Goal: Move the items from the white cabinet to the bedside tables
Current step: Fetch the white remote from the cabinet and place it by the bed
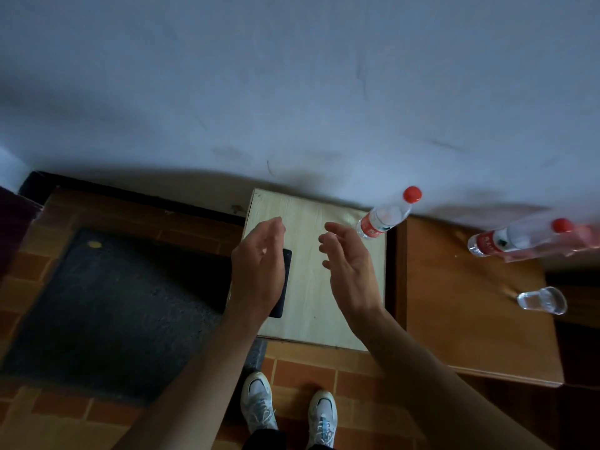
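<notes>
I look down on a pale wooden cabinet top (311,306) set against the wall. A black flat slab (281,287) lies near its left edge, mostly hidden under my left hand (259,271), which hovers above it with relaxed fingers and holds nothing. My right hand (350,267) hangs over the middle of the top, fingers loosely curled and empty. A clear water bottle with a red cap and red label (388,216) stands at the top's back right corner.
A brown wooden table (461,319) adjoins on the right, carrying a second red-capped bottle (516,240) and an upturned clear glass (542,301). A dark mat (113,303) covers the brick-patterned floor on the left. My white shoes (289,410) are below.
</notes>
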`<state>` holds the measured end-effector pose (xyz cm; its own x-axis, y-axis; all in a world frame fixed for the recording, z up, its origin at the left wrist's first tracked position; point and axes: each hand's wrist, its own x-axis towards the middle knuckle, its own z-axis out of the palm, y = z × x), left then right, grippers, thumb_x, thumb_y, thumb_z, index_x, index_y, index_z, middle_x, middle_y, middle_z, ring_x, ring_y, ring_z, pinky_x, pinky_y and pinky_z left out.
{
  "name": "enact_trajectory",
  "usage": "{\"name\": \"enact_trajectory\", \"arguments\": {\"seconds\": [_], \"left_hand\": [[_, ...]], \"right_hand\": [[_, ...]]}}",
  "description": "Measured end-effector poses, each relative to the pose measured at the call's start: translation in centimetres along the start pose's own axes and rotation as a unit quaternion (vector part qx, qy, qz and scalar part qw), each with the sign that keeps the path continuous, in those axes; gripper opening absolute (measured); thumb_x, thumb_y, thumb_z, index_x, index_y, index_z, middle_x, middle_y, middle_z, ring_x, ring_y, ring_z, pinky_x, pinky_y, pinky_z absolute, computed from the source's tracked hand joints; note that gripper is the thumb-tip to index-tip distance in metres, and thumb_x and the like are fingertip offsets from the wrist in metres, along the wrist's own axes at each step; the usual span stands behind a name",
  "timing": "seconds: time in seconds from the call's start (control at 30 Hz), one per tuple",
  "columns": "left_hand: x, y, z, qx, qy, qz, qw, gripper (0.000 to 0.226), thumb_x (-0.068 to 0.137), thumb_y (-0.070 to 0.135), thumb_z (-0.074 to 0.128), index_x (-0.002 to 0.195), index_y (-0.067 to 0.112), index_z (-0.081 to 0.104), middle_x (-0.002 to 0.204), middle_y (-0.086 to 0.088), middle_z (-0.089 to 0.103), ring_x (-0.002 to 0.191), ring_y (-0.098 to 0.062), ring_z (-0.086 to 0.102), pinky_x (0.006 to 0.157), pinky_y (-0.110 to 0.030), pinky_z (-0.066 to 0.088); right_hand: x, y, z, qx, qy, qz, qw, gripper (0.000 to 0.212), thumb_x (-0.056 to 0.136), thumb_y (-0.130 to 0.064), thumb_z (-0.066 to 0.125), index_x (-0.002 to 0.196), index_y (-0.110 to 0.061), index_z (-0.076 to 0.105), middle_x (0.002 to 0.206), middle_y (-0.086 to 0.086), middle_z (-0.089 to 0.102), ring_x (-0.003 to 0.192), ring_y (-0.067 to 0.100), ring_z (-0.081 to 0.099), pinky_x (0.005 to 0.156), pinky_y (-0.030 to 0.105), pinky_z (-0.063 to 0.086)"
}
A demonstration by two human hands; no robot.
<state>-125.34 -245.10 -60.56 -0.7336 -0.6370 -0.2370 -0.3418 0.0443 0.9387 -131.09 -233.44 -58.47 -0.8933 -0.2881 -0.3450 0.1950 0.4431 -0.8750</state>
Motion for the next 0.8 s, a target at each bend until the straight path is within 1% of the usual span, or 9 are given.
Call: {"name": "enact_trajectory", "arguments": {"seconds": [0.07, 0.13, 0.23, 0.33, 0.4, 0.53, 0.63, 0.7, 0.8], "left_hand": [[-0.8, 3.6, -1.3, -0.022, 0.002, 0.011, 1.000, 0.028, 0.104, 0.043, 0.037, 0.107, 0.031, 0.062, 0.106, 0.005, 0.070, 0.099, -0.013, 0.067, 0.089, -0.045, 0.058], [-1.7, 6.8, -2.5, -0.040, 0.005, 0.018, 0.999, 0.032, 0.098, 0.052, 0.035, 0.108, 0.038, 0.061, 0.110, 0.012, 0.069, 0.103, -0.009, 0.066, 0.091, -0.045, 0.057], [-3.5, 11.4, -4.2, -0.082, 0.018, 0.030, 0.996, 0.034, 0.094, 0.054, 0.036, 0.107, 0.038, 0.063, 0.109, 0.011, 0.070, 0.102, -0.008, 0.067, 0.090, -0.043, 0.057], [-5.1, 15.8, -5.6, -0.099, 0.032, 0.054, 0.993, 0.046, 0.094, 0.054, 0.038, 0.118, 0.027, 0.066, 0.111, 0.010, 0.070, 0.104, -0.009, 0.067, 0.090, -0.040, 0.057], [-6.0, 18.2, -6.2, -0.109, 0.053, 0.071, 0.990, 0.048, 0.093, 0.052, 0.040, 0.123, 0.024, 0.064, 0.114, 0.012, 0.069, 0.105, -0.008, 0.066, 0.089, -0.036, 0.057], [-8.4, 21.9, -6.8, -0.130, 0.103, 0.095, 0.982, 0.043, 0.094, 0.050, 0.043, 0.121, 0.024, 0.064, 0.112, 0.014, 0.070, 0.101, -0.004, 0.067, 0.085, -0.031, 0.056], [-10.8, 24.0, -7.0, -0.137, 0.142, 0.103, 0.975, 0.042, 0.098, 0.051, 0.043, 0.122, 0.023, 0.064, 0.115, 0.013, 0.069, 0.101, -0.002, 0.066, 0.086, -0.029, 0.057], [-12.3, 25.2, -6.9, -0.130, 0.174, 0.105, 0.971, 0.041, 0.099, 0.046, 0.040, 0.123, 0.023, 0.063, 0.116, 0.014, 0.069, 0.101, 0.000, 0.066, 0.087, -0.029, 0.056], [-14.1, 26.9, -6.6, -0.119, 0.235, 0.112, 0.958, 0.032, 0.105, 0.035, 0.040, 0.122, 0.023, 0.064, 0.115, 0.015, 0.069, 0.102, -0.001, 0.066, 0.087, -0.027, 0.056]], "right_hand": [[-1.4, -3.2, -0.7, 0.017, -0.005, -0.019, 1.000, 0.040, 0.101, -0.045, 0.045, 0.134, -0.023, 0.053, 0.126, -0.001, 0.064, 0.118, 0.013, 0.061, 0.103, 0.043, 0.053], [-2.7, -5.9, -1.4, 0.035, -0.009, -0.039, 0.999, 0.048, 0.095, -0.052, 0.044, 0.133, -0.025, 0.054, 0.127, -0.005, 0.064, 0.119, 0.011, 0.061, 0.104, 0.044, 0.052], [-4.6, -10.0, -3.0, 0.066, -0.018, -0.071, 0.995, 0.051, 0.093, -0.054, 0.042, 0.133, -0.026, 0.055, 0.126, -0.009, 0.065, 0.118, 0.008, 0.062, 0.104, 0.041, 0.052], [-6.4, -13.9, -4.7, 0.095, -0.025, -0.106, 0.990, 0.052, 0.092, -0.054, 0.040, 0.134, -0.027, 0.055, 0.125, -0.010, 0.065, 0.116, 0.005, 0.063, 0.103, 0.037, 0.053], [-7.5, -16.0, -5.8, 0.112, -0.033, -0.126, 0.985, 0.052, 0.092, -0.054, 0.040, 0.134, -0.027, 0.054, 0.125, -0.009, 0.065, 0.116, 0.006, 0.063, 0.103, 0.036, 0.052], [-9.7, -19.4, -7.9, 0.131, -0.047, -0.166, 0.976, 0.049, 0.093, -0.055, 0.039, 0.132, -0.030, 0.054, 0.125, -0.008, 0.065, 0.115, 0.005, 0.063, 0.104, 0.040, 0.052], [-11.0, -21.4, -9.6, 0.143, -0.077, -0.198, 0.967, 0.048, 0.095, -0.054, 0.037, 0.131, -0.030, 0.056, 0.126, -0.008, 0.065, 0.116, 0.005, 0.064, 0.104, 0.042, 0.052], [-11.6, -22.7, -10.8, 0.151, -0.108, -0.216, 0.958, 0.048, 0.096, -0.052, 0.035, 0.132, -0.029, 0.055, 0.126, -0.007, 0.066, 0.116, 0.007, 0.064, 0.103, 0.041, 0.052], [-12.1, -24.5, -12.2, 0.155, -0.164, -0.250, 0.941, 0.047, 0.098, -0.050, 0.032, 0.132, -0.028, 0.055, 0.124, -0.007, 0.067, 0.118, 0.009, 0.064, 0.104, 0.041, 0.052]]}}
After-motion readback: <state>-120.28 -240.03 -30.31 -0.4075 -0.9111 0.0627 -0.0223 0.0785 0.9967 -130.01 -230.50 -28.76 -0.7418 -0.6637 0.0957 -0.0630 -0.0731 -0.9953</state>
